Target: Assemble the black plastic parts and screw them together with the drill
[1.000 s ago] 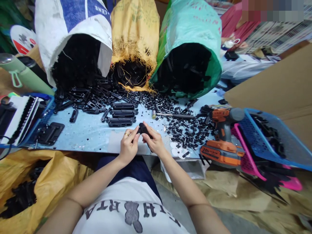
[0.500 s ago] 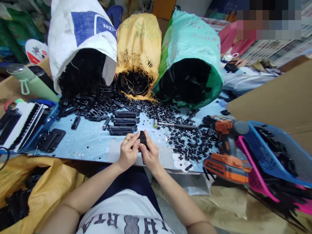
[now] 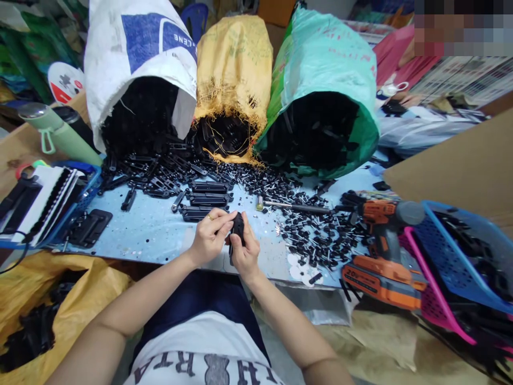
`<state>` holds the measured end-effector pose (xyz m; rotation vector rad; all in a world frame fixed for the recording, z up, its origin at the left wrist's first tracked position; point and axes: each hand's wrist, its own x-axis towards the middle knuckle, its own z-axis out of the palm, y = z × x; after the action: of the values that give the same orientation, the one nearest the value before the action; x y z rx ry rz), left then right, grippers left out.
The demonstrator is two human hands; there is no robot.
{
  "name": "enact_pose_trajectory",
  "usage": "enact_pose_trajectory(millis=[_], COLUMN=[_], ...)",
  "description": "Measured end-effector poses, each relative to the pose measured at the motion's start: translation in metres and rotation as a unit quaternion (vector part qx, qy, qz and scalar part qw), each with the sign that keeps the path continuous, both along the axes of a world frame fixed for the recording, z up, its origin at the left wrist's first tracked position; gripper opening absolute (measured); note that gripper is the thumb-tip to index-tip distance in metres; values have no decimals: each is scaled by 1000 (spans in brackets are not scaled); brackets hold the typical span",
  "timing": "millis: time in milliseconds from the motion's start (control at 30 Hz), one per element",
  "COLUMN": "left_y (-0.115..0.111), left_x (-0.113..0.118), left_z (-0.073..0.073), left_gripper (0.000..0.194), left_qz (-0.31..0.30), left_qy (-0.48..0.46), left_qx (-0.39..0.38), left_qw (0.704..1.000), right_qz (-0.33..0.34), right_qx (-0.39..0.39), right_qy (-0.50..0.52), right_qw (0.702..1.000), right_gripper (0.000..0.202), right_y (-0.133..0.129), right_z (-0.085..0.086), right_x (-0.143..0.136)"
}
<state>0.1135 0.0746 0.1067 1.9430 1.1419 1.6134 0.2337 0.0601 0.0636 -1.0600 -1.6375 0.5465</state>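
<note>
Between my hands, just above the table's front edge, is a black plastic part [image 3: 238,226] held roughly upright. My right hand [image 3: 246,252] wraps its fingers round the part from the right. Pinched fingers of my left hand [image 3: 210,235] touch its upper left side; whether they hold a smaller piece is hidden. Beyond my hands lie several long black assemblies [image 3: 209,199] in a stack of rows. Right of these, a hammer [image 3: 296,207] lies beside a spread of black-headed screws [image 3: 320,235].
White [image 3: 140,48], yellow [image 3: 236,64] and green [image 3: 328,69] sacks of black parts line the back. An orange drill [image 3: 380,267] and blue basket [image 3: 460,256] stand right; another basket [image 3: 90,187] and green bottle [image 3: 64,133] stand left. A co-worker's sleeve [image 3: 395,51] shows back right.
The black part is turned and more of it shows above my right hand. My left fingers have shifted to its upper left side. The camera view has moved slightly left.
</note>
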Motion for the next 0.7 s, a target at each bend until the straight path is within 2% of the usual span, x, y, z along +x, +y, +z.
enact_pose_trajectory(millis=[67, 133, 167, 233, 333, 367, 433, 500, 567, 633, 700], left_y=[1, 1, 0, -1, -5, -6, -10, -14, -20, -26, -32], left_x=[-1, -2, -3, -8, -16, -18, -20, -19, -16, -9, 1], left_z=[-4, -7, -8, -10, -9, -8, -6, -4, 0, 2, 3], left_gripper=[27, 29, 33, 40, 45, 46, 47, 50, 52, 49, 45], left_qz=[0, -15, -43, -138, -263, -280, -283, -269, -218, -137, -68], left_qy=[-7, -54, -97, -192, -268, -271, -261, -223, -155, -64, 19], left_qx=[-27, -100, -153, -277, -427, -459, -501, -507, -456, -347, -219], left_qw=[1000, 993, 982, 932, 823, 798, 775, 788, 849, 926, 973], right_qz=[22, 42, 48, 54, 76, 89, 106, 106, 96, 85, 89], right_qx=[-21, -27, -24, -15, -14, -14, -11, -5, -2, 3, 18], right_qy=[0, -8, -12, -18, -20, -25, -40, -58, -72, -85, -101], right_qw=[1000, 999, 999, 998, 997, 996, 993, 993, 993, 993, 991], right_gripper=[55, 55, 55, 55, 52, 52, 52, 53, 53, 53, 54], right_y=[6, 12, 15, 19, 20, 19, 17, 16, 16, 14, 9], right_z=[-2, -3, -2, -2, -1, 0, 2, 6, 13, 21, 29], right_x=[3, 10, 15, 25, 37, 40, 44, 48, 52, 53, 51])
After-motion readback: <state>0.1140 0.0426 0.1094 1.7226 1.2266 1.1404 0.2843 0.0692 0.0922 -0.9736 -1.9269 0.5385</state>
